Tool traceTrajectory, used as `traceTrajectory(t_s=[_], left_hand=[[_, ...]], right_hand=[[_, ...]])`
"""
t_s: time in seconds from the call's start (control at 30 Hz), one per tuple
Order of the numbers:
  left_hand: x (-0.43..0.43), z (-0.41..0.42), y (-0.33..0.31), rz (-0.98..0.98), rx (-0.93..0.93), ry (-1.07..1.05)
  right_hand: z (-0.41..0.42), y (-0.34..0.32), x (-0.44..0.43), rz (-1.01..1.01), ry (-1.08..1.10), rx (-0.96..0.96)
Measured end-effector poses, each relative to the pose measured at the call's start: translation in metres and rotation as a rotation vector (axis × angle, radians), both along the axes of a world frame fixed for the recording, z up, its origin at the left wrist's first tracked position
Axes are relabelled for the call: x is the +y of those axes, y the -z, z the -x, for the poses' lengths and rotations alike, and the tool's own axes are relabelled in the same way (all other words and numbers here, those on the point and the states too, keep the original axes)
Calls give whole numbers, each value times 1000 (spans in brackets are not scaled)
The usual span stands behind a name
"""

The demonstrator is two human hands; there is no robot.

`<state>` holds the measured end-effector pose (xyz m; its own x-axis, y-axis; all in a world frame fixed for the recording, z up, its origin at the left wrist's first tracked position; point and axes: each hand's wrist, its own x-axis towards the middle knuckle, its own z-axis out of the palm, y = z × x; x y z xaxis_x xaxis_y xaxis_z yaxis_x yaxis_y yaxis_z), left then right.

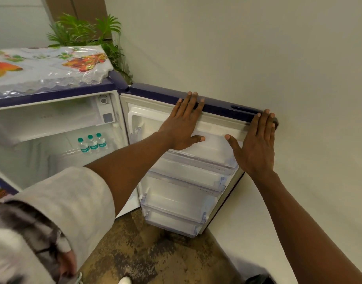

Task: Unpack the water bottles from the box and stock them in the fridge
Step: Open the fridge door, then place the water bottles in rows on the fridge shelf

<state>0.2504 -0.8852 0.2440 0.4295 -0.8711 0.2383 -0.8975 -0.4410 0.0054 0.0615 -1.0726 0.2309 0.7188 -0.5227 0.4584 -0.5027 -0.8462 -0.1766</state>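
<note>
The small blue fridge (53, 93) stands open, its door (221, 105) swung wide to the right against the wall. Three clear water bottles with green caps (92, 143) stand in a row on a shelf inside. My left hand (182, 124) lies flat on the door's top edge, fingers spread over the rim. My right hand (256, 140) rests flat on the door's outer corner, fingertips on the blue rim. Neither hand holds a bottle. The box is not in view.
White door racks (188, 177) line the inside of the door. A plastic floral cover (49, 64) lies on the fridge top, with a green plant (88, 31) behind it. A pale wall is close on the right. The brown mottled floor (147, 253) is below.
</note>
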Motion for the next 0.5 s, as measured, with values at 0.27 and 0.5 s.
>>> traceTrajectory(t_s=[0.27, 0.5], left_hand=[[118, 32, 72, 27, 107, -207], [279, 55, 150, -142, 218, -514]], right_hand=[[-7, 37, 117, -174, -292, -179], [-13, 109, 227, -348, -517, -99]])
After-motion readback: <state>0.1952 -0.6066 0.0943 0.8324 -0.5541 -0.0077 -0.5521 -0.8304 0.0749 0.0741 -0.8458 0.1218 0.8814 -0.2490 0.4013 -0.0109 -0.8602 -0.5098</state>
